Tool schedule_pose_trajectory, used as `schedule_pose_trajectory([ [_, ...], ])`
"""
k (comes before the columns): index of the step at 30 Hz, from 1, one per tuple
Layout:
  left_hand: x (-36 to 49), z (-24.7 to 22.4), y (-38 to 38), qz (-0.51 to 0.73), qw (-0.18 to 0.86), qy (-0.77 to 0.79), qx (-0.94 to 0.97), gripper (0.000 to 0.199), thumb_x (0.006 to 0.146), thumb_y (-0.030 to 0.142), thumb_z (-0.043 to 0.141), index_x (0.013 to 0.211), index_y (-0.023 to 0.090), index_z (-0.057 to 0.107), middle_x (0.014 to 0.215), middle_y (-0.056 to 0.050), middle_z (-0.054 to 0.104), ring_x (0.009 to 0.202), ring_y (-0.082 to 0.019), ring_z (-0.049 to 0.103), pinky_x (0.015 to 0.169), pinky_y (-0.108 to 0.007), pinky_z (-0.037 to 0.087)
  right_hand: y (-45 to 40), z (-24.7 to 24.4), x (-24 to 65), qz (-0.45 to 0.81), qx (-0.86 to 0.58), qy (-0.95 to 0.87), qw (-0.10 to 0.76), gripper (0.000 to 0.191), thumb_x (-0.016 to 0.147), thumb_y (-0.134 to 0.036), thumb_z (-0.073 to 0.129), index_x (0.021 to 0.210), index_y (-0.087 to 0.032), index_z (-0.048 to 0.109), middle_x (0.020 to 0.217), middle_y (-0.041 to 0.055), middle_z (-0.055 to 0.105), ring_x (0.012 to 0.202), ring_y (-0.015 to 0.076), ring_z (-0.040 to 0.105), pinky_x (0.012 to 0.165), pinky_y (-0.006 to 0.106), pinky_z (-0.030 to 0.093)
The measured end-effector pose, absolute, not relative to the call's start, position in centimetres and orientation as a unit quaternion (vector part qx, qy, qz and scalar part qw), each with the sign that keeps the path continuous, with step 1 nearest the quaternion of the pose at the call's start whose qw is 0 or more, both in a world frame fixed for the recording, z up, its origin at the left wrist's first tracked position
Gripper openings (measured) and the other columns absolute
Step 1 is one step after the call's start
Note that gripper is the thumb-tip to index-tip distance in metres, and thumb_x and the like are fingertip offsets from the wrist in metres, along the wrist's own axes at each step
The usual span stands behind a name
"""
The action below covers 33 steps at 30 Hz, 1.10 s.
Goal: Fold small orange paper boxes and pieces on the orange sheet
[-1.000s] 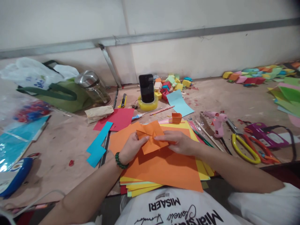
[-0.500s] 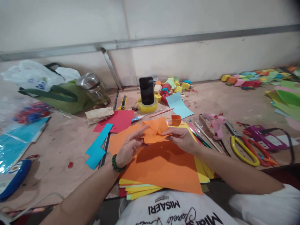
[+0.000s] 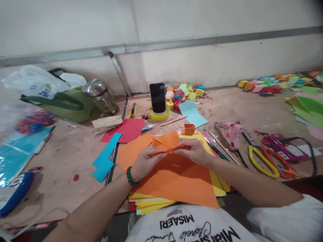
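Note:
Between my hands is a creased piece of orange paper (image 3: 167,139), its near edge bent up. My left hand (image 3: 145,160) pinches the near edge from the left, a green bead bracelet on its wrist. From the right, my right hand (image 3: 195,152) grips the same edge, fingertips close to the left ones. Beneath lies a large orange sheet (image 3: 176,183) on a stack of yellow paper (image 3: 215,183). Just beyond my right hand stands a small folded orange paper box (image 3: 189,129).
A phone (image 3: 157,97) leans in a yellow tape roll (image 3: 158,114), with folded paper cubes (image 3: 185,92) behind. At right lie a pink glue gun (image 3: 234,134), scissors (image 3: 263,163) and a purple device (image 3: 286,148). Blue paper strips (image 3: 104,161) and a red sheet (image 3: 128,130) lie left.
My left hand has gone from a pointing finger at the paper's left side to pinching its near edge. Both hands have drawn closer together, and the near edge is now bent up.

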<state>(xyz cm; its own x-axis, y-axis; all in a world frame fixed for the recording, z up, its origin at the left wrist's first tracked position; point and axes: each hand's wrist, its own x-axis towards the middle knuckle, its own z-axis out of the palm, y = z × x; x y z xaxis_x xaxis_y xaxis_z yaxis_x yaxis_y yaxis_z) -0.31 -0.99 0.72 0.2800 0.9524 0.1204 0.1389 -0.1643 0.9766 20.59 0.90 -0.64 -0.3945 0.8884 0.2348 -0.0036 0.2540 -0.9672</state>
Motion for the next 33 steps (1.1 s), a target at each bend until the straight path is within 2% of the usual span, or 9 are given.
schedule_pose_trajectory([
  [4,0.19,0.29,-1.10,0.434,0.512,0.454,0.586,0.025,0.073,0.041,0.074,0.073,0.016,0.072,0.072,-0.006,0.073,0.071,-0.021,0.069,0.067,-0.030,0.055,0.94,-0.91,20.16,0.558,-0.362,-0.598,0.448,0.024,0.072,-0.040,0.076,0.076,-0.019,0.065,0.077,0.0015,0.070,0.071,0.0153,0.067,0.069,0.030,0.057],
  [6,0.43,0.15,-1.12,0.446,0.546,0.452,0.546,0.034,0.070,0.043,0.076,0.089,0.016,0.070,0.071,-0.004,0.071,0.069,-0.020,0.070,0.060,-0.027,0.055,0.95,-1.12,20.00,0.576,-0.366,-0.567,0.461,0.030,0.070,-0.040,0.078,0.082,-0.020,0.060,0.074,-0.0006,0.068,0.066,0.0150,0.068,0.066,0.030,0.058],
  [8,0.59,0.16,-1.11,0.459,0.573,0.446,0.512,0.058,0.068,0.043,0.078,0.117,0.017,0.060,0.073,-0.002,0.070,0.069,-0.019,0.071,0.057,-0.025,0.055,0.87,-1.25,19.88,0.590,-0.368,-0.548,0.466,0.042,0.070,-0.039,0.078,0.100,-0.021,0.056,0.076,-0.0010,0.069,0.064,0.0153,0.069,0.065,0.031,0.058],
  [10,0.65,0.29,-1.04,0.470,0.590,0.442,0.487,0.088,0.066,0.040,0.079,0.141,0.019,0.038,0.076,0.000,0.071,0.070,-0.018,0.071,0.062,-0.026,0.057,0.71,-1.20,19.80,0.593,-0.373,-0.543,0.463,0.062,0.071,-0.038,0.077,0.123,-0.022,0.047,0.078,0.0000,0.071,0.064,0.0155,0.069,0.066,0.031,0.058],
  [12,0.60,0.46,-0.92,0.470,0.605,0.441,0.468,0.101,0.065,0.038,0.080,0.148,0.019,0.025,0.078,0.001,0.072,0.073,-0.018,0.070,0.070,-0.030,0.058,0.54,-1.00,19.77,0.593,-0.376,-0.542,0.462,0.078,0.072,-0.036,0.076,0.137,-0.022,0.035,0.076,-0.0004,0.071,0.063,0.0155,0.069,0.067,0.031,0.058],
  [15,0.44,0.59,-0.77,0.444,0.615,0.440,0.481,0.075,0.065,0.039,0.080,0.131,0.014,0.053,0.085,-0.003,0.074,0.081,-0.022,0.070,0.077,-0.034,0.058,0.48,-0.68,19.79,0.601,-0.375,-0.538,0.458,0.076,0.073,-0.037,0.075,0.138,-0.022,0.038,0.076,-0.0009,0.071,0.064,0.0156,0.069,0.066,0.030,0.059],
  [18,0.37,0.57,-0.79,0.437,0.608,0.432,0.503,0.044,0.066,0.043,0.079,0.097,0.012,0.072,0.093,-0.008,0.075,0.092,-0.026,0.069,0.080,-0.035,0.057,0.65,-0.61,19.79,0.617,-0.373,-0.535,0.441,0.048,0.071,-0.042,0.076,0.112,-0.021,0.059,0.085,0.0025,0.072,0.070,0.0172,0.070,0.063,0.030,0.060],
  [23,0.44,0.49,-0.96,0.408,0.638,0.440,0.482,0.043,0.066,0.044,0.079,0.095,0.013,0.073,0.096,-0.009,0.075,0.083,-0.023,0.070,0.072,-0.034,0.060,0.72,-0.92,19.63,0.630,-0.374,-0.532,0.424,0.030,0.070,-0.041,0.076,0.088,-0.020,0.064,0.085,0.0017,0.072,0.069,0.0155,0.068,0.063,0.030,0.061],
  [33,0.44,1.13,-0.87,0.384,0.635,0.455,0.492,0.045,0.062,0.049,0.079,0.088,0.013,0.073,0.089,-0.009,0.075,0.072,-0.020,0.070,0.063,-0.032,0.062,0.63,-0.37,20.12,0.628,-0.402,-0.572,0.341,0.045,0.070,-0.035,0.077,0.102,-0.020,0.049,0.068,-0.0016,0.068,0.049,0.0142,0.064,0.044,0.023,0.050],
])
